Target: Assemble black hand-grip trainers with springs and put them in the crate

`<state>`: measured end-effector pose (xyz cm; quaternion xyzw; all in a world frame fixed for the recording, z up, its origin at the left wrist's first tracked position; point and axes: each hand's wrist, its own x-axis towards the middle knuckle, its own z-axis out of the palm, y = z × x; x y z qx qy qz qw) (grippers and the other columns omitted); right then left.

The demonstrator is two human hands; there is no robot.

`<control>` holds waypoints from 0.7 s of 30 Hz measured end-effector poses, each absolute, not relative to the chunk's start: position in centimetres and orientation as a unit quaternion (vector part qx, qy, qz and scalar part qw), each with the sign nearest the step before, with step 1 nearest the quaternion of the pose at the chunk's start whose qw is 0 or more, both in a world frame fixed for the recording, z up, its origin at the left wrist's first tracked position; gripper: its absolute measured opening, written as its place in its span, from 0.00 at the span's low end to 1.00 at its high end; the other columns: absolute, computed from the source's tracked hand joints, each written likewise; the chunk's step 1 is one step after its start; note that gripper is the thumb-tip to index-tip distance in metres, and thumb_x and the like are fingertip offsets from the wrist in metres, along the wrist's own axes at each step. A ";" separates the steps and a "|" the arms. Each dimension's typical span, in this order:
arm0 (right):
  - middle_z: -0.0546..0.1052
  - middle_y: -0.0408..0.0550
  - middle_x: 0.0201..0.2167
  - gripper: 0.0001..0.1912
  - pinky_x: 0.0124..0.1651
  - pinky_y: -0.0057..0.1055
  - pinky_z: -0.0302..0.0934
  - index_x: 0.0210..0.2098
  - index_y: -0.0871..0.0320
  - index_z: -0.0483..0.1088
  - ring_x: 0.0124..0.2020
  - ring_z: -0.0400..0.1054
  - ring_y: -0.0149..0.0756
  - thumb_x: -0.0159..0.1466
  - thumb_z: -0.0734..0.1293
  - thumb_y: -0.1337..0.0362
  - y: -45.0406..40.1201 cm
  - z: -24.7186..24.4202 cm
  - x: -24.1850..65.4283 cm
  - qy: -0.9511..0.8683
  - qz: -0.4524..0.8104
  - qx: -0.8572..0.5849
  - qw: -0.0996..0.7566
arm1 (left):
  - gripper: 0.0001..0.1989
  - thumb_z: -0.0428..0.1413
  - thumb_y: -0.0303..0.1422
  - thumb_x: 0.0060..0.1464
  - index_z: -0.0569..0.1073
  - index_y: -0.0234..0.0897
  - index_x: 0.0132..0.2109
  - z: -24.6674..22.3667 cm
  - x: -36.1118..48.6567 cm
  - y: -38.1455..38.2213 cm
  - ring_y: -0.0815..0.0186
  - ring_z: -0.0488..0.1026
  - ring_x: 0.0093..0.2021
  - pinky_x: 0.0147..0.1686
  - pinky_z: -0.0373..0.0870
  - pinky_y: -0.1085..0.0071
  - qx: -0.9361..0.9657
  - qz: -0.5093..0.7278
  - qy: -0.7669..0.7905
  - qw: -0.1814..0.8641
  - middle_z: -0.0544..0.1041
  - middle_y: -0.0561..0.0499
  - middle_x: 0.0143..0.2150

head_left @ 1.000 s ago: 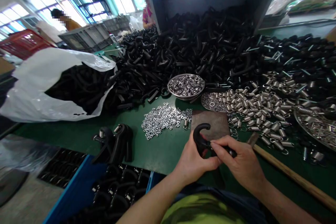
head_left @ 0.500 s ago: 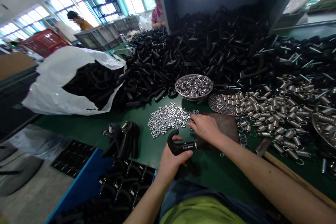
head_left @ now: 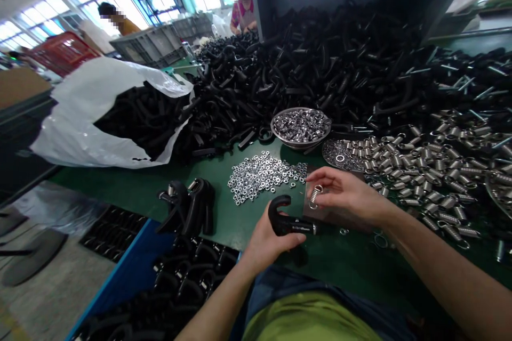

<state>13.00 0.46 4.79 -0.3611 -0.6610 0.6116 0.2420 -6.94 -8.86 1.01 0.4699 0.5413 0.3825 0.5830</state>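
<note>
My left hand (head_left: 267, 237) is closed around a black curved handle (head_left: 294, 225) with a hooked end, white lettering and a metal ring at its tip. The handle's hook points up, its ringed tip to the right. Just right of it, my right hand (head_left: 344, 194) pinches a small metal coil spring (head_left: 316, 197) between thumb and fingers. Spring and handle are apart. Under my right hand lies a flat brownish plate (head_left: 328, 217). A pile of small metal nuts (head_left: 260, 173) spreads on the green table (head_left: 218, 168) beyond my left hand.
A metal bowl (head_left: 301, 141) of small parts stands behind the nuts. Loose springs (head_left: 424, 176) cover the right side. Black handles (head_left: 256, 85) heap at the back, with a white bag (head_left: 72, 112) at left. Assembled black parts fill a blue-edged crate (head_left: 116, 272). Two people work beyond.
My right hand has drawn back to the right from the nuts' edge, and a spring now shows in its fingers. My left hand, still holding the handle, has shifted slightly right in view.
</note>
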 end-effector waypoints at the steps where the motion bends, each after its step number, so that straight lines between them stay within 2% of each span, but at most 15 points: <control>1: 0.74 0.47 0.39 0.19 0.43 0.33 0.63 0.47 0.56 0.62 0.41 0.69 0.35 0.56 0.68 0.65 -0.2 5.1 13.7 -0.640 0.642 -0.346 0.241 | 0.34 0.64 0.31 0.41 0.58 0.38 0.54 1.1 -6.8 -8.7 0.71 0.68 0.27 0.26 0.65 0.74 0.484 0.369 0.526 0.594 0.69 0.55 0.32; 5: 0.75 0.45 0.35 0.20 0.43 0.33 0.62 0.46 0.57 0.62 0.38 0.69 0.33 0.55 0.69 0.67 -1.9 5.6 14.9 -0.608 0.700 -0.322 0.190 | 0.34 0.65 0.29 0.39 0.59 0.38 0.53 1.7 -6.0 -7.8 0.68 0.68 0.32 0.31 0.65 0.73 0.548 0.333 0.472 0.605 0.70 0.53 0.37; 9: 0.74 0.44 0.36 0.20 0.44 0.32 0.62 0.44 0.57 0.63 0.39 0.69 0.33 0.53 0.70 0.70 -2.4 5.6 14.8 -0.583 0.724 -0.311 0.198 | 0.39 0.65 0.28 0.38 0.56 0.39 0.56 2.0 -5.2 -7.0 0.65 0.68 0.38 0.35 0.67 0.70 0.599 0.312 0.410 0.614 0.69 0.49 0.45; 13: 0.73 0.45 0.38 0.20 0.43 0.33 0.62 0.41 0.57 0.64 0.41 0.68 0.34 0.51 0.71 0.70 -2.5 4.9 14.5 -0.546 0.738 -0.309 0.248 | 0.45 0.66 0.29 0.36 0.51 0.40 0.59 2.0 -4.7 -6.7 0.63 0.70 0.40 0.36 0.68 0.68 0.609 0.287 0.375 0.638 0.68 0.46 0.48; 15: 0.73 0.43 0.37 0.19 0.44 0.32 0.62 0.39 0.56 0.64 0.41 0.68 0.33 0.51 0.72 0.68 -2.8 4.3 14.3 -0.512 0.736 -0.326 0.300 | 0.47 0.66 0.30 0.36 0.49 0.43 0.61 2.2 -4.4 -6.7 0.62 0.70 0.40 0.37 0.69 0.67 0.597 0.303 0.383 0.637 0.68 0.46 0.51; 19: 0.72 0.40 0.35 0.19 0.43 0.30 0.60 0.39 0.53 0.63 0.39 0.68 0.32 0.51 0.73 0.62 -4.1 2.7 14.0 -0.397 0.699 -0.398 0.443 | 0.48 0.65 0.31 0.41 0.45 0.46 0.63 2.4 -3.6 -7.0 0.62 0.72 0.40 0.39 0.71 0.65 0.560 0.379 0.464 0.572 0.69 0.47 0.50; 21: 0.73 0.42 0.36 0.18 0.42 0.31 0.60 0.41 0.54 0.64 0.39 0.68 0.34 0.54 0.70 0.56 -4.7 2.2 13.9 -0.367 0.700 -0.432 0.434 | 0.47 0.65 0.31 0.41 0.46 0.45 0.63 2.2 -3.0 -7.3 0.61 0.73 0.42 0.42 0.71 0.64 0.563 0.392 0.488 0.539 0.71 0.48 0.49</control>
